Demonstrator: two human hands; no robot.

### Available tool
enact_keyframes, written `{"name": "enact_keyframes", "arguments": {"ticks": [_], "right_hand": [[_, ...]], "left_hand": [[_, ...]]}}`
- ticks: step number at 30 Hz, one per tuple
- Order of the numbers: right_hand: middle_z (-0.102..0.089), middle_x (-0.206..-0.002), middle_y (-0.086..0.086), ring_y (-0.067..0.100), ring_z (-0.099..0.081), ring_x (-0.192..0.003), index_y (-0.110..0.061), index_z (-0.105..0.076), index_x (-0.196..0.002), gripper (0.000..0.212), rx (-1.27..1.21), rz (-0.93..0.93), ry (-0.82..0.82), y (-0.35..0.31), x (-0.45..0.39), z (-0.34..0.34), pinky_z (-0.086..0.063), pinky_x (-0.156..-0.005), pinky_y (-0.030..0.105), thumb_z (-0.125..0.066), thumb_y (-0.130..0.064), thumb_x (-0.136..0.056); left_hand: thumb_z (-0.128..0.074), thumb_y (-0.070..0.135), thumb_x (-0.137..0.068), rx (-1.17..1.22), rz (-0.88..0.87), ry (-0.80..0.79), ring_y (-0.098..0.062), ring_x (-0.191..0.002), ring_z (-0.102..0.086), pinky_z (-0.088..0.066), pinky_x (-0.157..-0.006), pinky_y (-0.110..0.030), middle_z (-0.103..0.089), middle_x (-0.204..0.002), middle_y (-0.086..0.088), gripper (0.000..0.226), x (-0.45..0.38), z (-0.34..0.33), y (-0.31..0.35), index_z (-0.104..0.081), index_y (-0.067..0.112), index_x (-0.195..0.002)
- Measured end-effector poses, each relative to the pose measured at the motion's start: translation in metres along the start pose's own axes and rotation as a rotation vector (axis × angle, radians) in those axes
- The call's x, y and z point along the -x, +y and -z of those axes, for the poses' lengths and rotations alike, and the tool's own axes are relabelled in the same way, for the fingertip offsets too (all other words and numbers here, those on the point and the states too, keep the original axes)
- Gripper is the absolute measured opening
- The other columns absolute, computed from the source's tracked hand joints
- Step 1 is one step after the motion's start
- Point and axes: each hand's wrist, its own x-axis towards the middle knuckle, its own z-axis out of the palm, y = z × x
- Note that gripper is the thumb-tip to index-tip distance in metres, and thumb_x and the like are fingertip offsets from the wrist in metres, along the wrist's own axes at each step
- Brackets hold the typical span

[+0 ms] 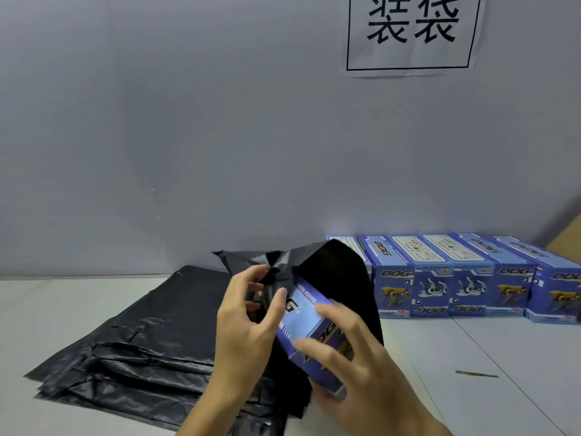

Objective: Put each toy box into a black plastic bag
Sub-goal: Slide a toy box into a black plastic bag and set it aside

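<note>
Legible text: wall sign and box print.
Paper sign [412, 33] on wall reads "装袋". Row of toy boxes [471, 278] printed "DOG", some inverted, with small "TOP" marks; held toy box [314, 335] shows partial "DOG".

At frame centre, the right hand [352, 350] gripped a toy box [309, 325] half inside a black bag [339, 272]. The left hand [248, 316] pinched the bag's mouth.

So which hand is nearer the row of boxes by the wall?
Right. The right hand grips the blue box nearest that row of boxes; the left hand holds the black bag, farther left.
</note>
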Motion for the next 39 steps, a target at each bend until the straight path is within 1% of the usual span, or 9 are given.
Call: {"name": "enact_keyframes", "arguments": {"ticks": [2, 5, 8, 14, 20, 25, 28, 31, 39], "right_hand": [[-0.040, -0.146, -0.001, 0.033, -0.052, -0.132, -0.037, -0.051, -0.123, 0.055, 0.054, 0.094, -0.008, -0.007, -0.003, -0.003, -0.058, -0.088, 0.046, -0.079, -0.029, -0.077], [-0.043, -0.142, -0.001, 0.033, -0.058, -0.126, -0.037, -0.051, -0.120, 0.026, 0.148, 0.245, 0.010, -0.018, -0.007, -0.011, -0.056, -0.088, 0.048, -0.060, -0.035, -0.097], [-0.044, -0.142, -0.002, 0.032, -0.061, -0.123, -0.037, -0.050, -0.119, 0.022, 0.192, 0.282, 0.026, -0.024, -0.011, -0.014, -0.057, -0.085, 0.047, -0.058, -0.034, -0.099], [-0.054, -0.141, 0.000, 0.037, -0.063, -0.117, -0.037, -0.068, -0.113, 0.026, 0.212, 0.221, 0.074, -0.022, -0.013, -0.010, -0.056, -0.085, 0.051, -0.051, -0.024, -0.098], [-0.047, -0.146, -0.003, 0.029, -0.062, -0.115, -0.043, -0.061, -0.123, 0.057, 0.219, 0.069, 0.013, -0.015, -0.007, -0.010, -0.058, -0.089, 0.041, -0.073, -0.019, -0.074], [-0.042, -0.145, 0.000, 0.027, -0.059, -0.117, -0.037, -0.052, -0.132, 0.084, 0.077, -0.125, 0.056, -0.001, -0.006, -0.002, -0.057, -0.091, 0.031, -0.084, -0.013, -0.058], [-0.036, -0.152, -0.004, 0.012, -0.044, -0.134, -0.038, -0.051, -0.131, 0.083, -0.077, -0.285, 0.212, 0.008, -0.003, 0.002, -0.040, -0.105, 0.015, -0.087, -0.011, -0.061], [-0.031, -0.148, -0.013, -0.008, -0.041, -0.128, -0.047, -0.049, -0.128, 0.086, -0.217, -0.469, 0.399, 0.010, -0.002, 0.003, -0.044, -0.092, 0.007, -0.090, -0.008, -0.063], [-0.041, -0.127, -0.007, 0.005, -0.054, -0.111, -0.048, -0.047, -0.120, 0.076, -0.407, -0.737, 0.598, 0.011, -0.003, 0.002, -0.049, -0.078, 0.005, -0.090, -0.016, -0.066]], "left_hand": [[-0.071, 0.042, -0.083, 0.010, 0.107, -0.018, -0.009, -0.107, -0.060, -0.052, -0.083, -0.030, -0.063, -0.115, 0.014, 0.045, -0.006, 0.007, -0.003, -0.061, 0.034, -0.126], [-0.073, 0.016, -0.088, 0.125, 0.107, -0.057, -0.019, -0.094, -0.069, -0.054, -0.077, -0.032, -0.074, -0.103, 0.006, 0.022, -0.014, 0.014, -0.007, -0.076, 0.031, -0.104], [-0.066, -0.003, -0.090, 0.196, 0.079, -0.074, -0.025, -0.079, -0.074, -0.058, -0.066, -0.027, -0.077, -0.088, -0.004, 0.031, -0.015, 0.016, -0.009, -0.080, 0.025, -0.090], [-0.059, -0.018, -0.086, 0.201, -0.027, -0.182, -0.027, -0.092, -0.072, -0.058, -0.077, -0.031, -0.076, -0.096, -0.006, 0.044, -0.010, 0.013, -0.003, -0.080, 0.020, -0.094], [-0.054, -0.002, -0.080, 0.246, -0.046, -0.240, -0.026, -0.098, -0.072, -0.060, -0.082, -0.035, -0.077, -0.099, -0.005, 0.034, -0.007, 0.014, 0.006, -0.077, 0.011, -0.102], [-0.060, 0.010, -0.089, 0.259, 0.057, -0.194, -0.008, -0.106, -0.068, -0.052, -0.086, -0.017, -0.074, -0.109, 0.004, 0.026, -0.005, 0.010, 0.001, -0.071, 0.015, -0.112], [-0.063, 0.004, -0.093, 0.071, 0.159, -0.084, -0.005, -0.097, -0.065, -0.053, -0.086, -0.021, -0.071, -0.099, 0.005, 0.020, -0.003, 0.005, -0.013, -0.066, 0.022, -0.101], [-0.070, 0.007, -0.089, 0.010, 0.206, -0.186, -0.006, -0.092, -0.067, -0.054, -0.078, -0.019, -0.071, -0.095, 0.007, 0.021, 0.003, -0.002, -0.017, -0.066, 0.025, -0.098], [-0.080, 0.046, -0.077, -0.026, 0.072, -0.426, 0.003, -0.133, -0.045, -0.044, -0.109, -0.034, -0.051, -0.142, 0.018, 0.052, 0.028, -0.023, -0.013, -0.065, 0.037, -0.126]]}}
